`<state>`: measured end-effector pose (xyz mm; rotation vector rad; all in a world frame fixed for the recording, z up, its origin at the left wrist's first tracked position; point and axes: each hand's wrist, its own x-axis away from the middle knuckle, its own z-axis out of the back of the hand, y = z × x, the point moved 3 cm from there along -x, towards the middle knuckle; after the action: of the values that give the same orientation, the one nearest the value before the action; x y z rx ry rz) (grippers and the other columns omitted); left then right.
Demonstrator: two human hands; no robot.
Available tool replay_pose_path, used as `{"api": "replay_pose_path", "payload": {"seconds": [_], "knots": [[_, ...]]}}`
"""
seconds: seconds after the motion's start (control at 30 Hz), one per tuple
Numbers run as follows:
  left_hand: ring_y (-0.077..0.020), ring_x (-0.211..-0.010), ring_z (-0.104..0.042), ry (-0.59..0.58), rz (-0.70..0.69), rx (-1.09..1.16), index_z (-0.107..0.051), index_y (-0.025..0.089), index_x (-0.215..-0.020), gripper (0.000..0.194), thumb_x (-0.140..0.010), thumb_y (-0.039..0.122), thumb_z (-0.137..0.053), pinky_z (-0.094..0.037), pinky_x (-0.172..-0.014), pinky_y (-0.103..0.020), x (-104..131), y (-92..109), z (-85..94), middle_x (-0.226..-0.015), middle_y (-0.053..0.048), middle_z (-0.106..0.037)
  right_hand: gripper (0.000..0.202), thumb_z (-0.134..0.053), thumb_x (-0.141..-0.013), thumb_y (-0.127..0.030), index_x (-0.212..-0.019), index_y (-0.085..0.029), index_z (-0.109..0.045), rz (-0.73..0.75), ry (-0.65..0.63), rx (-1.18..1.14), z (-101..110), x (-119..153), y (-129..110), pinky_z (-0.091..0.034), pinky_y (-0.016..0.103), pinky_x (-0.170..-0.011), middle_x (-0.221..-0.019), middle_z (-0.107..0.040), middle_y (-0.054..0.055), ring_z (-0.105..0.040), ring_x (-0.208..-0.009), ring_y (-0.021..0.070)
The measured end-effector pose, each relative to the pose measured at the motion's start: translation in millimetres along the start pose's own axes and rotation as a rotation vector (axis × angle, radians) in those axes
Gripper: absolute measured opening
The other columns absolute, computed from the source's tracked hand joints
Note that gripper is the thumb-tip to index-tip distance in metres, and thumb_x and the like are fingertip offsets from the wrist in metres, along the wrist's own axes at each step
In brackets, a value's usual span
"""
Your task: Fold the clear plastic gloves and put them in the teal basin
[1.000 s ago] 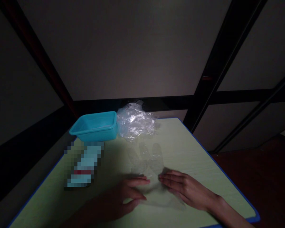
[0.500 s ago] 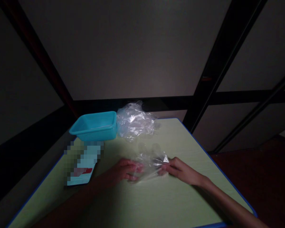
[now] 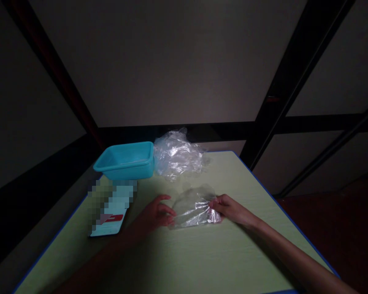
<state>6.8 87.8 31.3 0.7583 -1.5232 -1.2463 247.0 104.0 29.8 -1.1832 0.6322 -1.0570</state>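
From my view, the clear film point(image 3: 196, 210) lies between the two hands, over the middle of the desk point(image 3: 178, 261). My right hand point(image 3: 230, 209) pinches its right end, the film bunched at thumb and fingers. My left hand point(image 3: 159, 212) is at its left edge, fingers curled and parted; I can't tell whether they grip it. Beyond the film I see the crumpled plastic point(image 3: 179, 155), with the blue tub point(image 3: 125, 160) just left of it and the phone point(image 3: 115, 212) nearer, left of my left hand.

On your table point(image 3: 233, 253), the basin point(image 3: 127, 167) sits far left, phone point(image 3: 115, 212) before it! And the plastic heap point(image 3: 178, 157) lies just right of the basin!
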Motion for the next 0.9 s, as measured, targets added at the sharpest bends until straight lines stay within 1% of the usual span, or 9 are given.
{"api": "replay_pose_path", "payload": {"seconds": [0.07, 0.17, 0.3, 0.4, 0.47, 0.57, 0.73, 0.8, 0.9], "knots": [[-0.0164, -0.064, -0.065, 0.024, -0.059, -0.057, -0.041, 0.021, -0.103, 0.054, -0.057, 0.019, -0.070, -0.047, -0.062, -0.028, 3, -6, -1.7, -0.077, 0.003, -0.065, 0.045, -0.057, -0.071, -0.058, -0.050, -0.019, -0.051, -0.010, -0.009, -0.011, -1, 0, -1, -0.041, 0.023, -0.042, -0.042, -0.050, -0.004, -0.045, -0.038, 0.0100], [-0.0140, -0.063, -0.064, 0.077, -0.115, -0.111, -0.039, 0.021, -0.108, 0.056, -0.059, 0.013, -0.064, -0.047, -0.062, -0.026, 7, -11, -5.3, -0.078, 0.004, -0.063, 0.043, -0.055, -0.071, -0.057, -0.051, -0.018, -0.051, -0.018, -0.005, -0.015, -3, 0, -1, -0.038, 0.023, -0.042, -0.042, -0.049, -0.004, -0.044, -0.039, 0.0098], [-0.0122, -0.058, -0.062, 0.152, -0.120, -0.150, -0.038, 0.020, -0.110, 0.058, -0.057, 0.008, -0.060, -0.046, -0.059, -0.024, 8, -13, -8.6, -0.073, 0.006, -0.061, 0.040, -0.056, -0.070, -0.051, -0.048, -0.019, -0.049, -0.022, 0.044, 0.007, -3, 0, 2, -0.033, 0.022, -0.041, -0.040, -0.047, -0.004, -0.041, -0.038, 0.0092], [-0.0117, -0.056, -0.061, 0.173, -0.127, -0.164, -0.037, 0.020, -0.111, 0.059, -0.057, 0.007, -0.058, -0.046, -0.056, -0.023, 5, -14, -10.0, -0.071, 0.007, -0.060, 0.036, -0.056, -0.070, -0.046, -0.047, -0.019, -0.049, -0.028, 0.088, 0.025, -3, 0, 5, -0.029, 0.022, -0.040, -0.039, -0.047, -0.004, -0.039, -0.038, 0.0088], [-0.0116, -0.054, -0.061, 0.187, -0.134, -0.176, -0.037, 0.020, -0.111, 0.058, -0.058, 0.008, -0.058, -0.046, -0.055, -0.023, 3, -13, -10.9, -0.070, 0.008, -0.060, 0.033, -0.055, -0.071, -0.043, -0.049, -0.018, -0.052, -0.037, 0.100, 0.031, -4, 0, 5, -0.030, 0.022, -0.040, -0.041, -0.051, -0.003, -0.041, -0.038, 0.0094], [-0.0117, -0.051, -0.060, 0.207, -0.117, -0.194, -0.037, 0.019, -0.110, 0.058, -0.057, 0.008, -0.058, -0.046, -0.053, -0.023, 1, -12, -12.9, -0.067, 0.009, -0.059, 0.032, -0.052, -0.074, -0.040, -0.051, -0.018, -0.054, -0.054, 0.098, 0.030, -7, 0, 5, -0.036, 0.023, -0.042, -0.044, -0.058, 0.000, -0.048, -0.039, 0.0112], [-0.0117, -0.049, -0.059, 0.233, -0.145, -0.218, -0.038, 0.020, -0.113, 0.060, -0.057, 0.008, -0.058, -0.045, -0.052, -0.023, 1, -10, -15.7, -0.066, 0.009, -0.058, 0.032, -0.053, -0.075, -0.038, -0.050, -0.018, -0.054, -0.057, 0.115, 0.026, -8, 2, 2, -0.040, 0.024, -0.044, -0.045, -0.060, 0.001, -0.052, -0.040, 0.0123], [-0.0119, -0.049, -0.059, 0.244, -0.156, -0.225, -0.039, 0.021, -0.113, 0.060, -0.058, 0.008, -0.058, -0.045, -0.051, -0.023, 1, -12, -15.9, -0.067, 0.009, -0.058, 0.026, -0.056, -0.073, -0.037, -0.056, -0.017, -0.057, -0.052, 0.128, 0.016, -5, 4, 0, -0.042, 0.025, -0.046, -0.050, -0.063, 0.002, -0.056, -0.044, 0.0137], [-0.0122, -0.048, -0.059, 0.250, -0.167, -0.221, -0.040, 0.021, -0.114, 0.060, -0.058, 0.009, -0.057, -0.045, -0.051, -0.023, 1, -13, -15.9, -0.066, 0.009, -0.058, 0.018, -0.062, -0.068, -0.032, -0.075, -0.015, -0.061, -0.052, 0.168, 0.008, 2, 8, 0, -0.044, 0.025, -0.047, -0.055, -0.064, 0.000, -0.059, -0.049, 0.0152]]}}
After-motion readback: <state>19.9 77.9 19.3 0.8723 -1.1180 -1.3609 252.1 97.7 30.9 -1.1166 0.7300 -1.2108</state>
